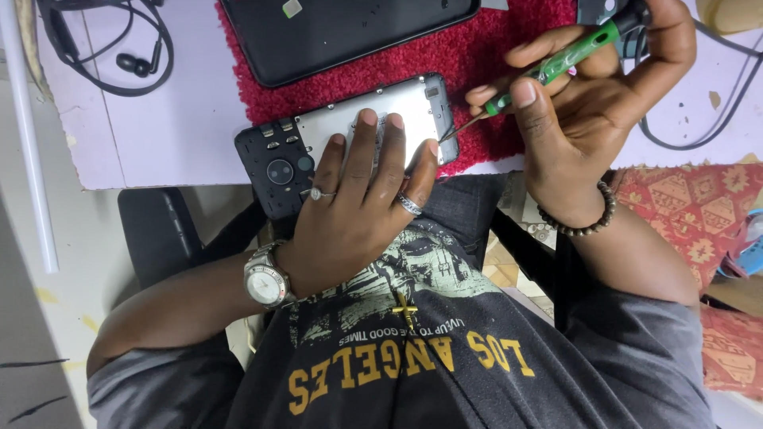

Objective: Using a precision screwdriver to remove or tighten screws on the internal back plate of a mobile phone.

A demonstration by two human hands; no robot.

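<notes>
Both hands are engaged at the near edge of the tabletop point(159, 119). Your left hand point(358, 206) lies flat, fingers spread, pressing down on the opened phone point(350, 131), which sits at centre frame, half on the red mat point(485, 56) and partly overhanging the tabletop edge toward your lap. Your right hand point(588, 103) pinches the green-handled screwdriver point(556, 63) between thumb and fingers, its fine tip angled down to the phone's right end.

Risks noted: the tip meets the phone at a slant, so it could, in my judgement, skid out and scratch the bare metal plate or prick your left little finger, which rests just beside it. The overhang means any release of the left hand's pressure may tip the phone off the edge. A loosened screw could drop into the mat's pile or your lap. A second dark phone point(342, 32) lies above, apart.
</notes>
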